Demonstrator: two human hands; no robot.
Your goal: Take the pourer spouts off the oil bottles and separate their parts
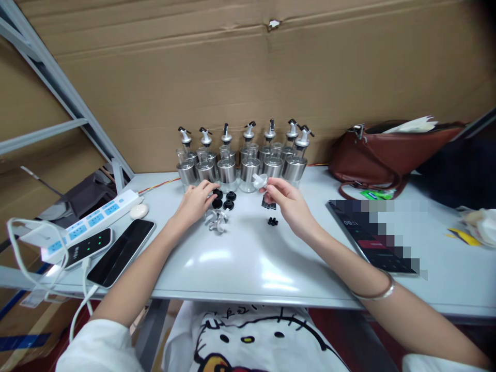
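Between the thumb and fingers of my right hand (289,201) is a silver-white pourer spout (260,181), raised above the table. My left hand (197,200) reaches over the black stoppers (229,204), thumb and fingers apart at the nearest one; whether it touches that stopper I cannot tell. Below it lies a pile of silver-white spouts (219,221). Small black flip caps (268,204) lie in a row under my right hand, and a cluster of small black parts (273,221) is nearer to me.
Behind the hands stand several glass-and-steel bottles (227,170); the back row and one at the right front carry pourers. At left are a power strip (96,219), a phone (122,253) and cables. A tablet (372,237) and brown bag (364,160) are at right.
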